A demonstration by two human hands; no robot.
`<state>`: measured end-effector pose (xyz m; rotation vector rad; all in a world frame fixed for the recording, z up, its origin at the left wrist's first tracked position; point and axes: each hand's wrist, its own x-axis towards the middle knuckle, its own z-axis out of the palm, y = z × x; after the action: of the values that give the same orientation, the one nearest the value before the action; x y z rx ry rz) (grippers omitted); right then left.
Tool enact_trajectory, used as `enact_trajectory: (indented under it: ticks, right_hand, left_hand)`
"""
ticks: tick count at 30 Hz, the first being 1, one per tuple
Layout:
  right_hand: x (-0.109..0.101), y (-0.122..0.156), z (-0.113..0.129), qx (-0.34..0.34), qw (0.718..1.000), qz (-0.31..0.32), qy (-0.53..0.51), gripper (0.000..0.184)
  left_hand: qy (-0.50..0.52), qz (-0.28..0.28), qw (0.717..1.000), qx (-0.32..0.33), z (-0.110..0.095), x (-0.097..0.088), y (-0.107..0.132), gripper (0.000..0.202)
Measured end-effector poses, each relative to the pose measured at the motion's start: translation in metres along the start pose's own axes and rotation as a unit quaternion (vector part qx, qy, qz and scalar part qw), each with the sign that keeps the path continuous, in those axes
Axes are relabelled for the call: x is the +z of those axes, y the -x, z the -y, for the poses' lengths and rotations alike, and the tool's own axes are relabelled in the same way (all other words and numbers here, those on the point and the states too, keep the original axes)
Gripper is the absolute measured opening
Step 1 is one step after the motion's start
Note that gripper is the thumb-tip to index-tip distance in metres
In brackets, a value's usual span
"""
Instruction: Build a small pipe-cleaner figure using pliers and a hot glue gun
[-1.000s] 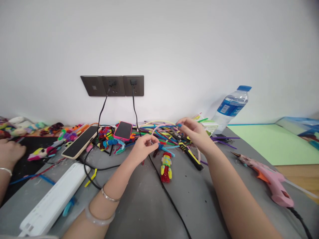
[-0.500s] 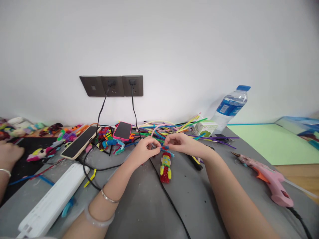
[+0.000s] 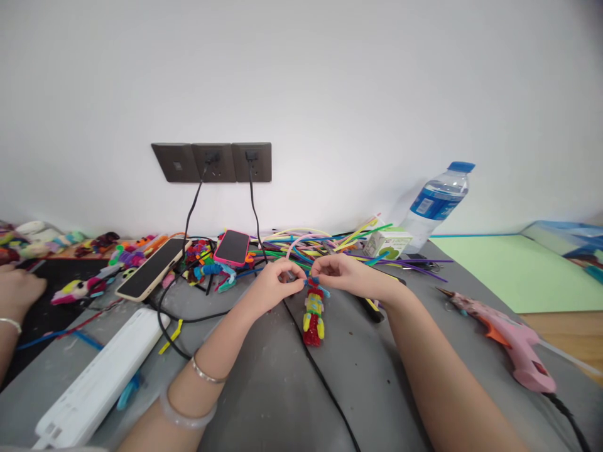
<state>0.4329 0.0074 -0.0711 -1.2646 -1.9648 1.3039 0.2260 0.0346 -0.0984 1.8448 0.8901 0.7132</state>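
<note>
power strip: white, at the counter's near left edge.
figure: red and yellow, flat on the counter, just below both hands.
left hand: fingertips pinched on the figure's blue top.
right hand: pinching the same top.
bottle: far right, by the wall.

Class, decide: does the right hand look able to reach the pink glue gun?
Likely yes: the glue gun lies on the table right of the right hand, nothing between, though that hand pinches the toy figure.

Left hand and right hand pinch a blue pipe cleaner above the figure.
</note>
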Motion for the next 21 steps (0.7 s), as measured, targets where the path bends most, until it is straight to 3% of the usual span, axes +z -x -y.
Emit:
enact_trajectory:
  ticks: [21]
  right_hand:
    - [0.0008,0.0004,0.0001,-0.014,1.000,0.001,-0.010,0.023]
  left_hand:
    - [0.022,-0.009,0.999,0.027,0.0036,0.0005,-0.0011,0.006]
